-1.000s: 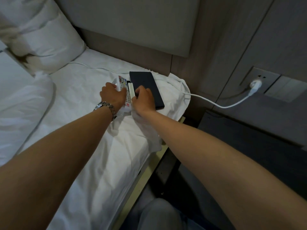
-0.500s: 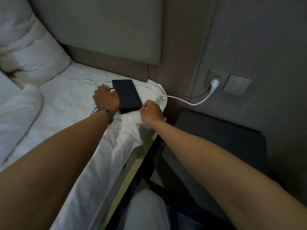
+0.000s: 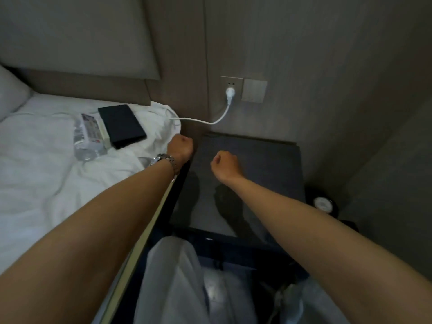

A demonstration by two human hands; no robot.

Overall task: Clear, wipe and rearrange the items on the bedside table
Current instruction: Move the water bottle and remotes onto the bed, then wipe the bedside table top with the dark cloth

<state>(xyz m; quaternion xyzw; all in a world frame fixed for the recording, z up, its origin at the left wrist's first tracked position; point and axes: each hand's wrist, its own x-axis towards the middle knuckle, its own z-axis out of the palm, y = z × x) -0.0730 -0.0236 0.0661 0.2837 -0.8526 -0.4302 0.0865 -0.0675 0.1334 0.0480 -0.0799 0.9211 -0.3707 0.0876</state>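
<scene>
The bedside table's dark surface (image 3: 252,164) stands between the bed (image 3: 46,174) and the wall, and nothing is seen lying on its visible top. The cleared items lie on the bed sheet: a dark flat case (image 3: 121,126), a white printed pack (image 3: 92,127) just beside it and a clear plastic bottle (image 3: 81,148). The left hand (image 3: 180,148) is curled into a fist over the bed's edge, and the right hand (image 3: 225,166) is curled above the surface; nothing is seen held in either. Wiping is judged to be the step due. A cloth should be fetched first, none being visible, and strokes kept clear of the white cable (image 3: 210,121).
</scene>
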